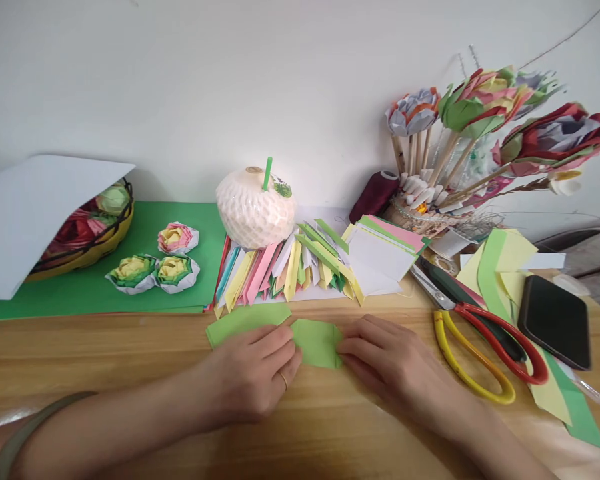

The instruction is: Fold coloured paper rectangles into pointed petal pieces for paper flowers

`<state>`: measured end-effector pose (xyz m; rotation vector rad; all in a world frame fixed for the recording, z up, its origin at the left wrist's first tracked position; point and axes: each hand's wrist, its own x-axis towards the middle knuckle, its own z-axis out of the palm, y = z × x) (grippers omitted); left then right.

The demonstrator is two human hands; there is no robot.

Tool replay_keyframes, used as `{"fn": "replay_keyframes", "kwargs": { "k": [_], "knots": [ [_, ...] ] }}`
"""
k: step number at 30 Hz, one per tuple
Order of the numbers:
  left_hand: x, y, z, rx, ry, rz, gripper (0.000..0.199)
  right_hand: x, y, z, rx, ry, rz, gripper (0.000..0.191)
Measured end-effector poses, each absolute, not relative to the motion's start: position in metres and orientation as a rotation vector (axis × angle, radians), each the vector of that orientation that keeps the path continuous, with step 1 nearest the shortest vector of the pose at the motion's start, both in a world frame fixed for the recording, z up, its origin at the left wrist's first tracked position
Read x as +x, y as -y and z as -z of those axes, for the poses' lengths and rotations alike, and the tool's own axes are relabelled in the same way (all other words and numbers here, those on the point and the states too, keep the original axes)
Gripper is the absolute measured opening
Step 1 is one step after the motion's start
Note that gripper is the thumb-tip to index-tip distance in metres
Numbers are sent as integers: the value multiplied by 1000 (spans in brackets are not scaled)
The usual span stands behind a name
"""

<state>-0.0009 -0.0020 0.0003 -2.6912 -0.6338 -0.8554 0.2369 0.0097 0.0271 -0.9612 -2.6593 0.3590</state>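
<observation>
A light green piece of paper (314,343) with folded ends lies on the wooden table between my hands. My left hand (260,370), with a ring on one finger, is closed at its left end, fingers curled and pressed together on it. At the opposite end, the fingers of my right hand (393,353) are bunched on the folded edge; the thumb is mostly hidden. Just behind my left hand lies another light green sheet (245,321), partly covered by that hand.
Folded paper strips (285,270) are heaped behind my hands, before a net-wrapped white object (255,207) with a green straw. Three paper flowers (177,272) sit on green sheets at left. Scissors (473,333), a phone (555,321) and paper scraps lie right, below standing paper flowers (485,100).
</observation>
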Motion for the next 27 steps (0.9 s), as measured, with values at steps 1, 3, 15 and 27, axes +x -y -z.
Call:
{"fn": "replay_keyframes", "kwargs": {
  "k": [1,3,15,27],
  "knots": [
    [-1,1,-1,-2704,628,848,25,236,-9,-28,-956,2675,-368,20],
    [-2,0,-2,-2736,632,842,27,235,-8,-30,-954,2687,-388,16],
    [-1,-8,6,-2827,884,853,25,231,-9,-28,-873,2655,-193,21],
    [4,1,-3,-2973,1269,908,23,228,-5,-20,-1181,2466,-521,17]
  ]
}}
